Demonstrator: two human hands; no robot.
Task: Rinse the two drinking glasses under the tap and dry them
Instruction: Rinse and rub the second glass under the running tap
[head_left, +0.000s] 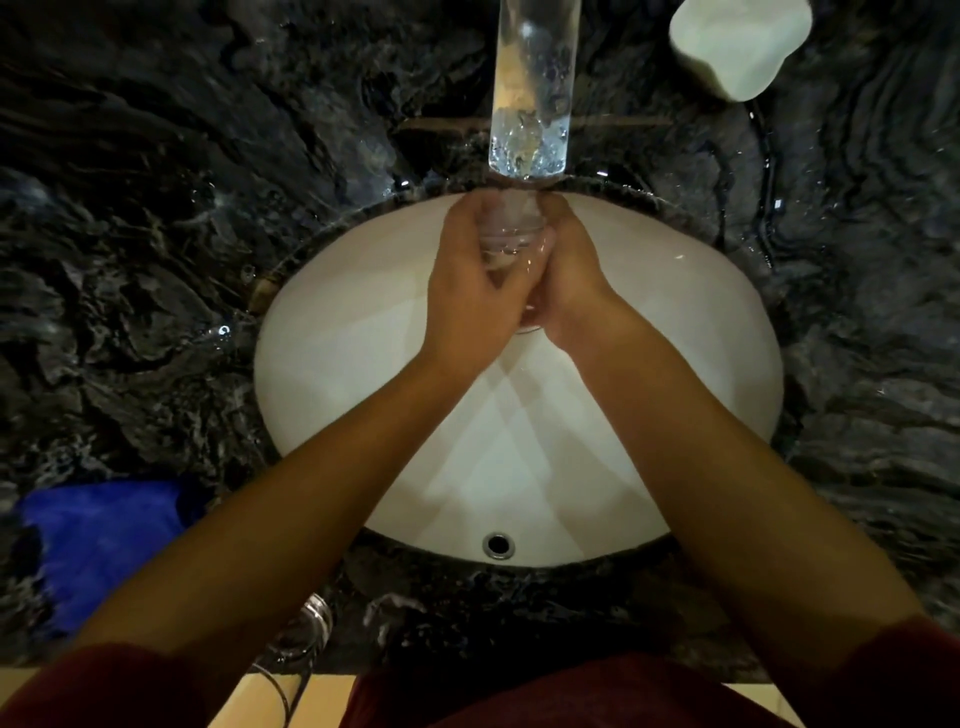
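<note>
Over the far part of the white basin (332, 364), both my hands wrap around one clear drinking glass (511, 236). My left hand (467, 286) grips its left side and my right hand (574, 270) grips its right side. The glass sits just below the tap (530, 104), a tall clear, shiny column with bubbling water in it. Water glistens on the glass and my fingers. The second clear glass (306, 626) stands on the counter's near edge, partly hidden by my left forearm.
A blue cloth (98, 545) lies on the dark marbled counter (156, 208) at the near left. A white rounded container (737, 41) stands at the far right. Water drops lie on the counter around the basin. The overflow hole (497, 544) sits in the basin's near wall.
</note>
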